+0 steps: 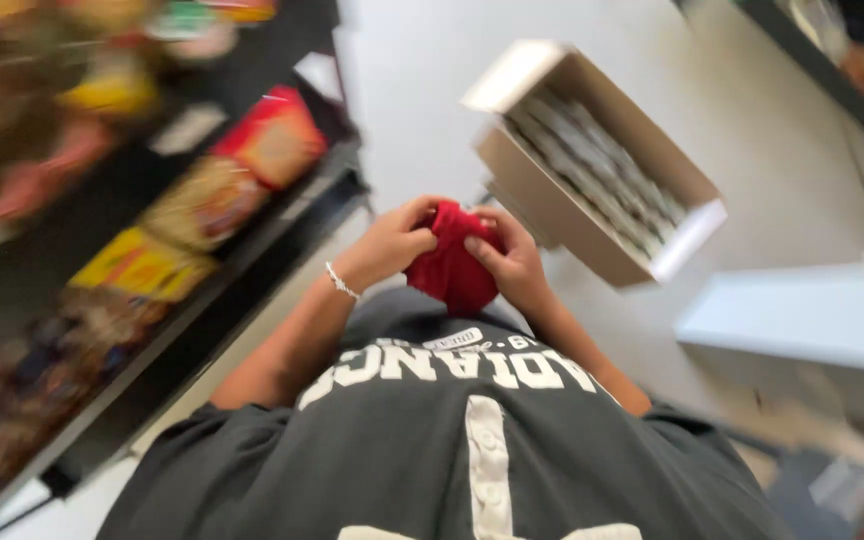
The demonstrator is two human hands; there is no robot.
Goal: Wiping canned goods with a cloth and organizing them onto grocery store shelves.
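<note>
dark shirt (452, 440), hands (452, 245) gripping crumpled red packet (449, 268)

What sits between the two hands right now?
In the head view, a crumpled red packet sits between the left hand and right hand, with the fingers of both pressed on it.

Both hands meet in front of the dark grey shirt (432, 440), the left hand (392, 245) and right hand (512, 262) gripping a red packet (449, 270) between them. Just beyond, an open cardboard box (552, 205) holds rows of grey packets (592, 170). Blurred shelves (202, 290) of colourful packets (272, 135) stand to the left.
</note>
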